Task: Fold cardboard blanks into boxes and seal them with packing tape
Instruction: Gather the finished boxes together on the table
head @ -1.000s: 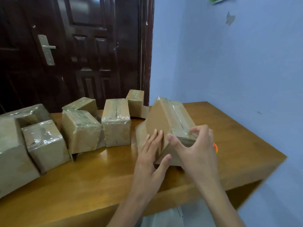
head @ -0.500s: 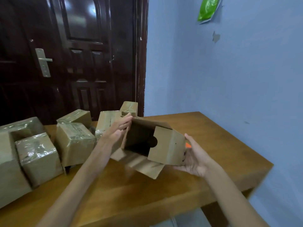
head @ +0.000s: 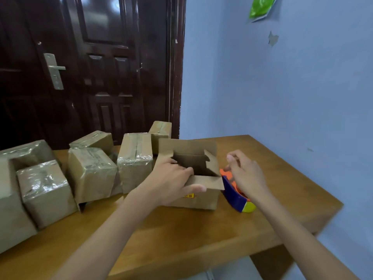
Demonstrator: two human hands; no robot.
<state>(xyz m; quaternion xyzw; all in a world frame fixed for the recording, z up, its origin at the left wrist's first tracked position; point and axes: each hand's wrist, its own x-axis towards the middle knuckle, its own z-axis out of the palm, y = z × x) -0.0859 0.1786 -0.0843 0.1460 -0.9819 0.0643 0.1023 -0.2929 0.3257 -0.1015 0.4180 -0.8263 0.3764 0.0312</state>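
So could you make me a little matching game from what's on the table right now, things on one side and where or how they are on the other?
Things:
1. open box
2. tape dispenser
3. taped boxes
4. left hand

States or places:
A. wrapped in shiny tape, grouped on the table's left side
B. gripping the near flap of a box
C. blue and orange, lying right of the open box
D. upright with top flaps standing open

Pairs: 1-D, 2-C, 3-A, 4-B

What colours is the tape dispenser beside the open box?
Tape dispenser: blue body, orange top, yellow end; head view.
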